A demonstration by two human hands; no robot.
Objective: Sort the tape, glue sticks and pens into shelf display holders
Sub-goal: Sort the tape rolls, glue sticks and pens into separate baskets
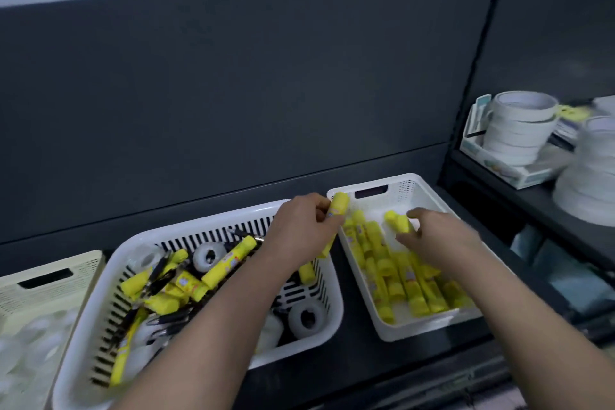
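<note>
Both forearms reach over a slotted white basket (319, 336) mixing glue sticks, pens and tape rolls (307, 318). Left hand (304, 226) grips a yellow glue stick (337, 208) at the rim of the smaller white bin (429, 196) of glue sticks, where the right hand (439, 236), fingers curled, pinches another stick (397, 221).

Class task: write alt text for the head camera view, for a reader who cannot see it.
Two bare hands each hold a yellow glue stick, the left hand and right hand over a small white basket of glue sticks. Beside it, a larger slotted basket holds mixed glue sticks, pens and tape rolls.
</note>
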